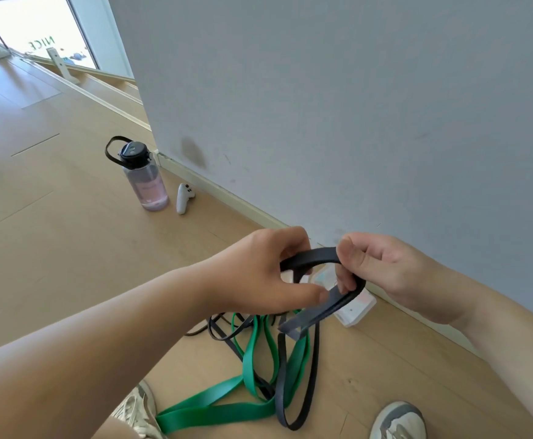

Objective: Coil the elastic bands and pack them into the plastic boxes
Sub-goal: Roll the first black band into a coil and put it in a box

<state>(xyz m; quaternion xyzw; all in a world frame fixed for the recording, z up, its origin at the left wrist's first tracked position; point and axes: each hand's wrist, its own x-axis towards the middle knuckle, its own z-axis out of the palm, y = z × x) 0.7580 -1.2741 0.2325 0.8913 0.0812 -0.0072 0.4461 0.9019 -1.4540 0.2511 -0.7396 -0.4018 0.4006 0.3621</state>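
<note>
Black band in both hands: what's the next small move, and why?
Probably wrap one more turn. The left hand pinches the started loop, the right hand grips the black band beside it, and a long tail hangs to the floor across the green band. It looks too loose yet for the plastic box by the wall.

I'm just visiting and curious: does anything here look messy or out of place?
Yes. The green band and the hanging end of the black band lie tangled together on the floor, not coiled. A dark smudge marks the wall near the water bottle, and a white controller lies on the floor beside that bottle.
</note>
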